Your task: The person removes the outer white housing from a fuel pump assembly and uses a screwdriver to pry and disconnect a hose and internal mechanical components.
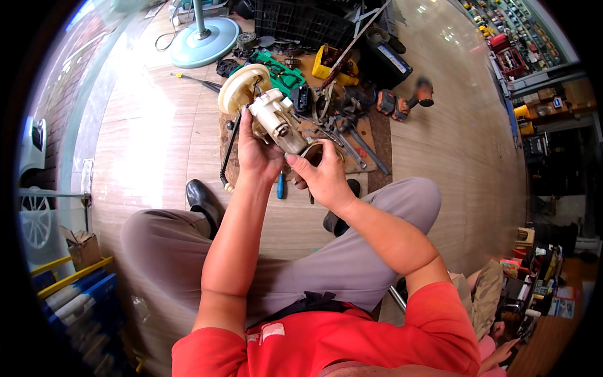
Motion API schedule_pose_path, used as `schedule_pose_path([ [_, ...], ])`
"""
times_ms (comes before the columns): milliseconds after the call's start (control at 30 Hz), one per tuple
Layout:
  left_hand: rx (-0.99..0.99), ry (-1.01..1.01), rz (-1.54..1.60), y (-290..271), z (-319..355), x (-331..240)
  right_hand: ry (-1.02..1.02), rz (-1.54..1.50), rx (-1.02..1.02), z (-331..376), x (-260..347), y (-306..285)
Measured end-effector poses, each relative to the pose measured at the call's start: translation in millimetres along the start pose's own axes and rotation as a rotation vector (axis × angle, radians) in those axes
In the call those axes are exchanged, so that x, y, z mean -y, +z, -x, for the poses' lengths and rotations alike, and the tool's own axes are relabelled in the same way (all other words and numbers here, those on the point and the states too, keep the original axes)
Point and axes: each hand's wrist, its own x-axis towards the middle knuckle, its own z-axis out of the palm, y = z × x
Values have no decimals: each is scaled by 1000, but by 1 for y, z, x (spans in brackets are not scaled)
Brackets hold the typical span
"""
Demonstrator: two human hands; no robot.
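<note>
A cream-white fuel pump module (275, 119) is held up above the work mat. It has a round flange (242, 88) at its upper left and a black hose (230, 151) hanging at its left side. My left hand (259, 147) is closed round the body from below, fingers partly hidden behind it. At the lower right end, my right hand (323, 173) grips the module with thumb and fingers. A dull, curved edge shows between these fingers, but I cannot tell what part it is.
On the brown mat (370, 135) lie wrenches (361, 146), a green tool case (279, 72) and a yellow container (336, 66). A blue-handled screwdriver (281, 186) lies nearer. Farther right are an orange-black cordless drill (408, 103) and a dark battery (386, 60). A fan base (204, 43) stands far left.
</note>
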Motion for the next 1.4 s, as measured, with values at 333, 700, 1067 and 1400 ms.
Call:
schedule_pose_path([
  [333,-74,-51,-25,2,-1,3,237,-111,55,4,12,-6],
  [700,-1,-96,-10,-6,-1,0,116,-115,95,9,22,0],
  [1067,331,2,-27,4,10,-11,-67,127,120,7,10,-15],
  [1400,472,63,-144,-1,13,-7,-317,461,19,3,23,-24],
])
